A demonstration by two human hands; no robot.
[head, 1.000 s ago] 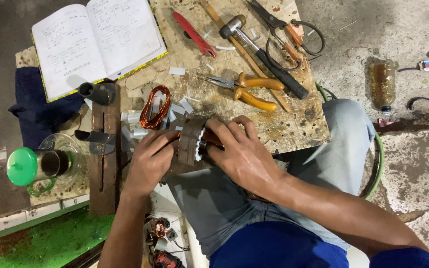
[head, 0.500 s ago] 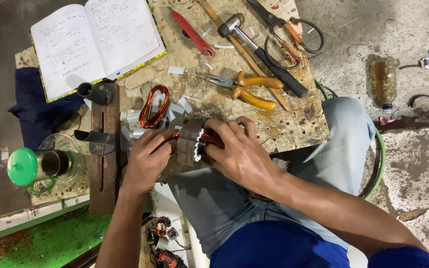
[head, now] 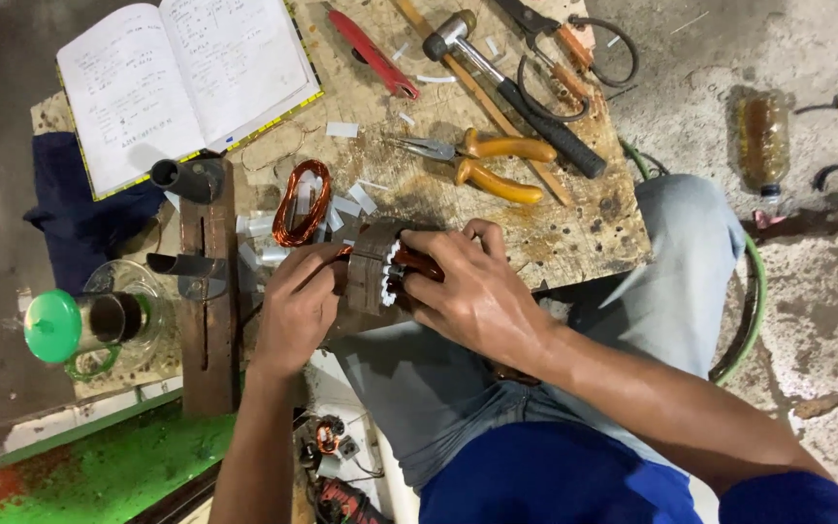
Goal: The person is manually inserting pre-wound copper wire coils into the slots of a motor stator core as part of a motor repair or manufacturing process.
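Little has shifted since a second ago, both hands stay clamped | stator core [head: 377,275] at the wooden bench's [head: 574,223] near edge, over the lap, axis running left-right | left hand [head: 298,306] fingers curled round its left end | right hand [head: 472,291] fingers pressed on copper winding at right | both equally close | open room far side toward yellow pliers [head: 487,167]

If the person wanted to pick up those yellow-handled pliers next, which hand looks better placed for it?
Probably the right hand. The yellow-handled pliers lie on the worn wooden board just beyond its fingers, while the left hand sits farther off, gripping the other side of the grey metal motor core with copper windings.
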